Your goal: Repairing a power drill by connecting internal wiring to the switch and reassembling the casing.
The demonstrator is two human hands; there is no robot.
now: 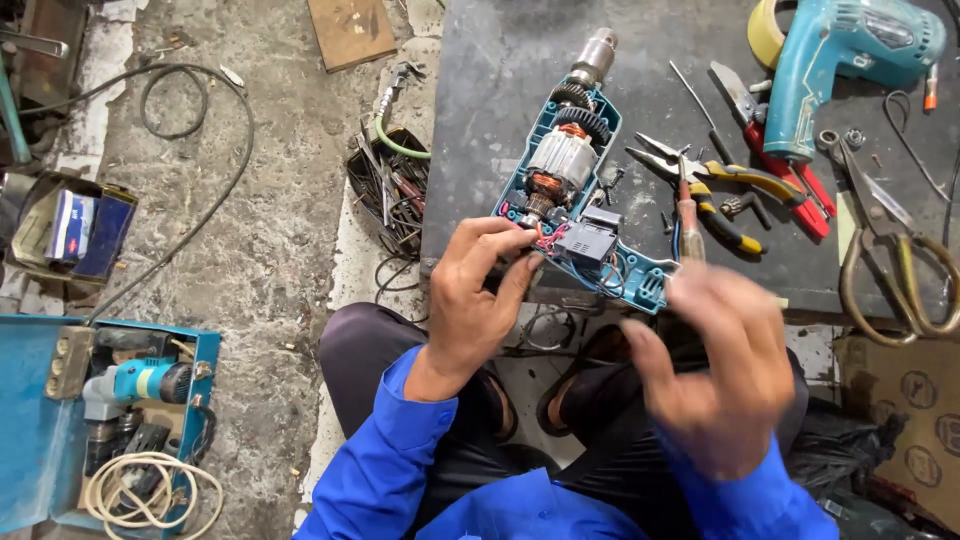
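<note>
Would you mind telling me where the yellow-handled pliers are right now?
In the head view, the yellow-handled pliers lie on the dark worktop, right of the opened drill and left of the red-handled pliers.
</note>
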